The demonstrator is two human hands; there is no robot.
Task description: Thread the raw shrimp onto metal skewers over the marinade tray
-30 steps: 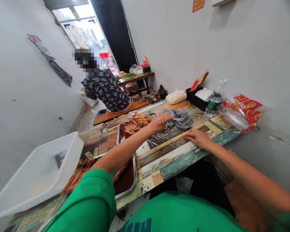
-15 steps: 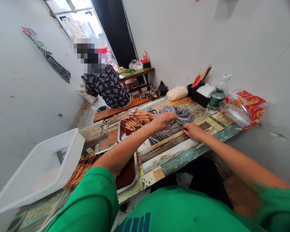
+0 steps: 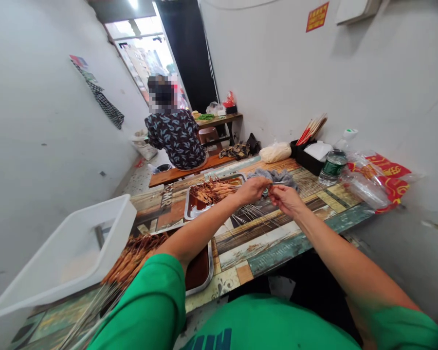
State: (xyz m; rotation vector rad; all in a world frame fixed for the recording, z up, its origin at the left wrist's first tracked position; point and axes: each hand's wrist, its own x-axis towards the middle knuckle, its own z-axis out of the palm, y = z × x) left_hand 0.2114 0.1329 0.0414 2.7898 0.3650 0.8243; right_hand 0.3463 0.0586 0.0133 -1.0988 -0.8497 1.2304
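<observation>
My left hand (image 3: 256, 189) is closed around several thin metal skewers (image 3: 280, 183), whose bare ends stick out to the right. Close against it, my right hand (image 3: 286, 199) has its fingers pinched together by those ends; what they pinch is hidden. Under my left forearm, reddish-brown meat skewers (image 3: 212, 189) lie in a metal tray (image 3: 187, 206) with dark red sauce. Their bare sticks (image 3: 253, 214) fan out over the table toward me. A grey cloth (image 3: 290, 179) lies crumpled just behind my hands.
Nearer me, a second sauce tray (image 3: 210, 265) and a pile of meat skewers (image 3: 135, 257) sit beside a white plastic bin (image 3: 113, 218). A water bottle (image 3: 333, 165), a black box (image 3: 312, 158) and red packaging (image 3: 387, 182) stand at right. A person (image 3: 177, 138) sits beyond the table.
My right hand has lifted off the tabletop and come up against my left hand at the skewer ends. My left hand keeps its hold. The whole view has shifted slightly.
</observation>
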